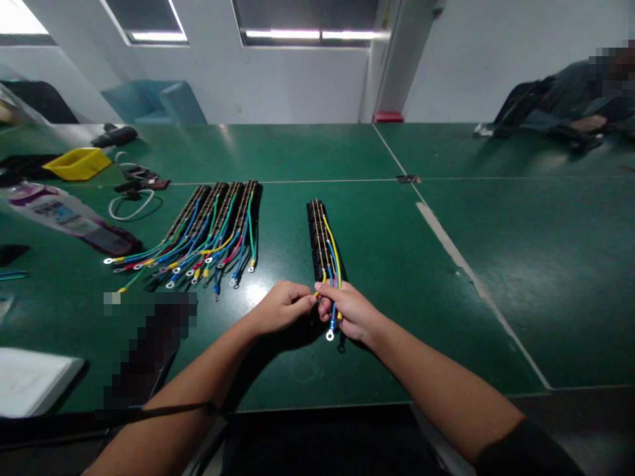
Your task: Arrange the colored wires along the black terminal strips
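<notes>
Head view: your left hand (280,307) pinches a short yellow plastic-coated wire (324,277), your right hand (354,312) clasps longer blue-and-yellow wires (338,264); tugging could drag the long black strip (313,241) along the green counter (397,284).

The bare left forearm (198,367) slants inward, the bare left hand (285,305) pinching between thumb (303,304) and forefinger (300,289). The bare right forearm (436,373) slants in oppositely, the bare right hand (353,312) curled closed, just beside the left.
</notes>
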`<act>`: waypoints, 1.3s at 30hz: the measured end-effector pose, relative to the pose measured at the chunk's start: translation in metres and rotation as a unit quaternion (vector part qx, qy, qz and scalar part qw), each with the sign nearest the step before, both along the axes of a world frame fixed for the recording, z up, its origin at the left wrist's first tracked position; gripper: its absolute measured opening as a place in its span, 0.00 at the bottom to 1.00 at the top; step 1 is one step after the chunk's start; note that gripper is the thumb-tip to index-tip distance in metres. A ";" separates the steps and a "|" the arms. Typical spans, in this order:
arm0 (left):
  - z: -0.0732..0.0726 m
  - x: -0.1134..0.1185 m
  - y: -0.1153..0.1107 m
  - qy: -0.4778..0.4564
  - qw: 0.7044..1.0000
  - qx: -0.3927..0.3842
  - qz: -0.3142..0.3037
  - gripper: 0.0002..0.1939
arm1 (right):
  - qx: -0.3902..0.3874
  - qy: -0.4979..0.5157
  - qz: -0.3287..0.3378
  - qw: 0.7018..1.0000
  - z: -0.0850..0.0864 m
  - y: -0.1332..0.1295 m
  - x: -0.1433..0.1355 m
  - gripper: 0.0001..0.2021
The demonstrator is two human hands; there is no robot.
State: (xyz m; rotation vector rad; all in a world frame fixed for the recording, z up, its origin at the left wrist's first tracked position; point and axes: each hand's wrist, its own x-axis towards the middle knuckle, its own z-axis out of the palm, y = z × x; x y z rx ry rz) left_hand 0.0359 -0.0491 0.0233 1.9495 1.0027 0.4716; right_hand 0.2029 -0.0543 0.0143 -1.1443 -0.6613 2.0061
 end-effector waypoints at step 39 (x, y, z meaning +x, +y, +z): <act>-0.003 -0.005 0.000 -0.143 0.986 -0.070 0.053 0.16 | -0.024 0.030 -0.003 0.999 0.001 0.003 0.004 0.09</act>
